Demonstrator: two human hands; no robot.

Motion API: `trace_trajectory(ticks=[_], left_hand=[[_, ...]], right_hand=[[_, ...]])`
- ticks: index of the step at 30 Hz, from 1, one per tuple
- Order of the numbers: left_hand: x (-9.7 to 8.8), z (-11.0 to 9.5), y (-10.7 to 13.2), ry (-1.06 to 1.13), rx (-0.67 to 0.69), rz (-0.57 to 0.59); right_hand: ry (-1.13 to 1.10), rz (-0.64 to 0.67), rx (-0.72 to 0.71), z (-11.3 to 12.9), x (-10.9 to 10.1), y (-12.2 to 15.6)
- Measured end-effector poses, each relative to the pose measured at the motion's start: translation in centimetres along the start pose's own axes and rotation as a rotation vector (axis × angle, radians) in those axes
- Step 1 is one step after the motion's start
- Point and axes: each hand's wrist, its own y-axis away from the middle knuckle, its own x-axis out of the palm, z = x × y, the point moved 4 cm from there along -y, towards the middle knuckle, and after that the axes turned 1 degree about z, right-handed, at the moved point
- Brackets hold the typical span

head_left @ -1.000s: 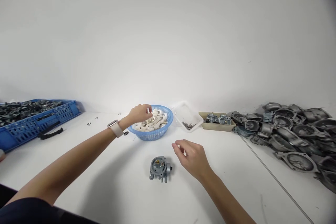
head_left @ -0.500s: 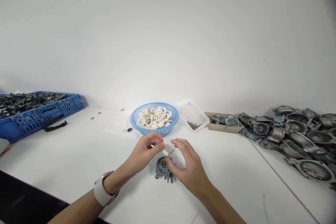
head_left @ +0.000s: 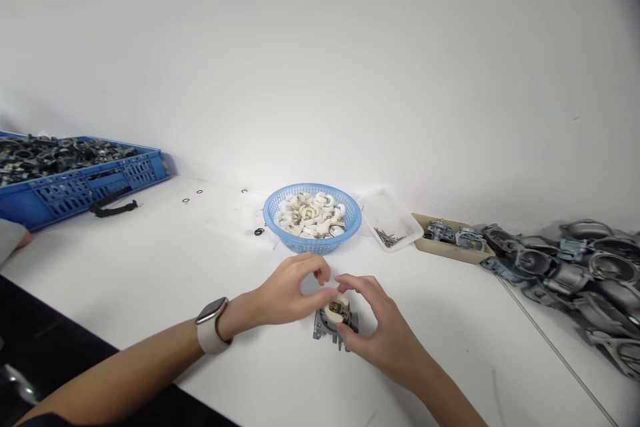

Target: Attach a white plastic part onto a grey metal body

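Carburetor body on the white tabletop, front and centre, bowl side up, with a cream-white float sitting over its opening, brass showing through the middle; the right hand comes in from its side, thumb at the float's lower edge, fingers arched over the top, and whether that's a firm pinch I cannot tell; the left hand, smartwatch on the wrist, has its thumb reaching to the float's upper edge, forefinger curled and well parted from the thumb, so that grip is loose; just behind, a blue basket heaped with more white floats; beside it, a white tray with slim metal pins, then a beige tray holding carburetor parts; metal castings pile up far right; over left, a blue crate full of dark parts, black rings on the table between.
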Motion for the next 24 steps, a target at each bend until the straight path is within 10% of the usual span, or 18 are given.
trace_trajectory(ticks=[12, 19, 24], left_hand=[[1.9, 1.5, 1.2, 0.028, 0.039, 0.111], [2.9, 1.5, 0.9, -0.078, 0.181, 0.038], [2.8, 1.5, 0.9, -0.026, 0.17, 0.014]], right_hand=[[-0.08, 0.147, 0.126, -1.1, -0.2, 0.4], [0.209, -0.194, 0.241, -6.4, -5.8, -1.1], [0.494, -0.106, 0.349, -10.9, -9.7, -4.9]])
